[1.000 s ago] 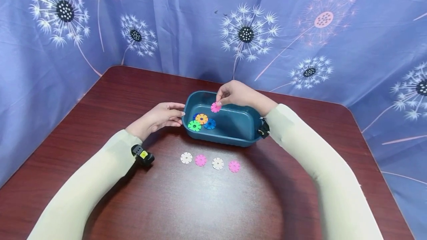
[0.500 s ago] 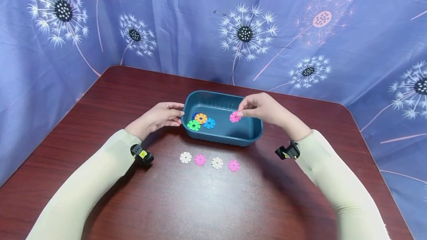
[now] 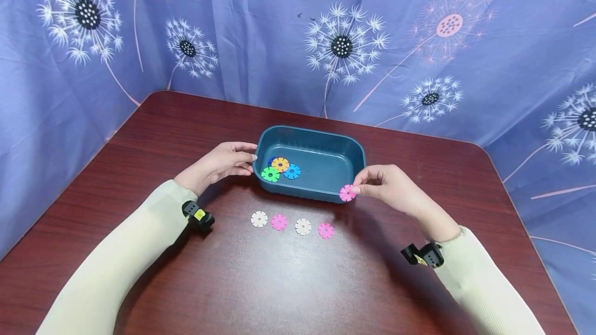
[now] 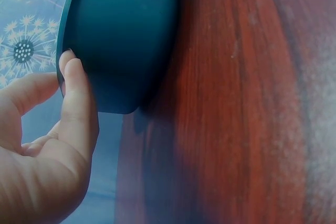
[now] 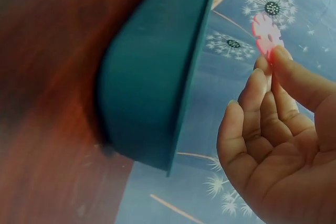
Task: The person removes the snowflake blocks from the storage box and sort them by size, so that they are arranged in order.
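Observation:
My right hand (image 3: 396, 190) pinches a pink notched snowflake disc (image 3: 347, 193) between thumb and fingertips. The disc is held up in front of the near right corner of a teal plastic basin (image 3: 321, 194); the right wrist view shows this pink disc (image 5: 268, 35) apart from the rim. At the basin's left end, my left hand (image 3: 221, 164) holds the rim with its thumb and fingertips, as seen in the left wrist view. Inside the basin's left part lie a green disc (image 3: 270, 174), an orange disc (image 3: 280, 165), a light blue disc (image 3: 292, 171) and a partly covered dark blue disc (image 3: 272, 161).
In front of the basin, a row lies on the brown table (image 3: 223, 283): a white disc (image 3: 259, 219), a pink disc (image 3: 279, 222), another white disc (image 3: 303, 227) and another pink disc (image 3: 326, 230). A blue dandelion-print curtain (image 3: 261, 40) hangs behind the table.
My right hand has carried the pink disc from above the basin's interior, rightward and toward me, to its near right corner. The left hand and the basin have stayed in place.

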A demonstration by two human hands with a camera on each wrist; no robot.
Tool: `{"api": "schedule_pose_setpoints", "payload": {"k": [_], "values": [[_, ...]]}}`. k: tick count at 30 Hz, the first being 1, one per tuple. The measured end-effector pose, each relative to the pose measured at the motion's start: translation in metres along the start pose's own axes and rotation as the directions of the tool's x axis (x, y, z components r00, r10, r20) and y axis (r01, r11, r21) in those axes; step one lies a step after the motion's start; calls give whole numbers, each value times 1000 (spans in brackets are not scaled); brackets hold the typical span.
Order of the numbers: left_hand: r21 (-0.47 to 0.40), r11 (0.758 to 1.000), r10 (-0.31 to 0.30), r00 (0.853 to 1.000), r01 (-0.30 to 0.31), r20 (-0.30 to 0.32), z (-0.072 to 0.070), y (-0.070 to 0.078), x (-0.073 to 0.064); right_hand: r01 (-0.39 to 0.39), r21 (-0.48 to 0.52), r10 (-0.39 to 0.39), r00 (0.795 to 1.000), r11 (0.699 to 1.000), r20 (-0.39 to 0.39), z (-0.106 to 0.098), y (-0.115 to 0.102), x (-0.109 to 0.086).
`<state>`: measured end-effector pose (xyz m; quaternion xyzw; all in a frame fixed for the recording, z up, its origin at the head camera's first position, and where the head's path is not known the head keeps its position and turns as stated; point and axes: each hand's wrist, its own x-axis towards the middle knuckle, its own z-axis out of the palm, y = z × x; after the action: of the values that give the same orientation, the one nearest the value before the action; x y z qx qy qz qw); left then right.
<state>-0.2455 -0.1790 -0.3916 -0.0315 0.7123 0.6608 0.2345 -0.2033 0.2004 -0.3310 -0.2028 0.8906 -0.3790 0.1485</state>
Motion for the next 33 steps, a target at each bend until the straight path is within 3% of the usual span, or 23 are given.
{"api": "schedule_pose_setpoints", "payload": {"k": [12, 25, 33], "values": [[-9, 1000, 10, 1000, -10, 10, 0, 0, 0, -75, 34, 75, 997, 997, 15, 14, 25, -22], [-13, 1000, 16, 1000, -16, 12, 0, 0, -1, -181, 44, 178, 982, 983, 59, 36, 43, -27], [-7, 1000, 7, 1000, -7, 3, 0, 1, -1, -172, 51, 166, 979, 984, 115, 45, 53, -24]]}}
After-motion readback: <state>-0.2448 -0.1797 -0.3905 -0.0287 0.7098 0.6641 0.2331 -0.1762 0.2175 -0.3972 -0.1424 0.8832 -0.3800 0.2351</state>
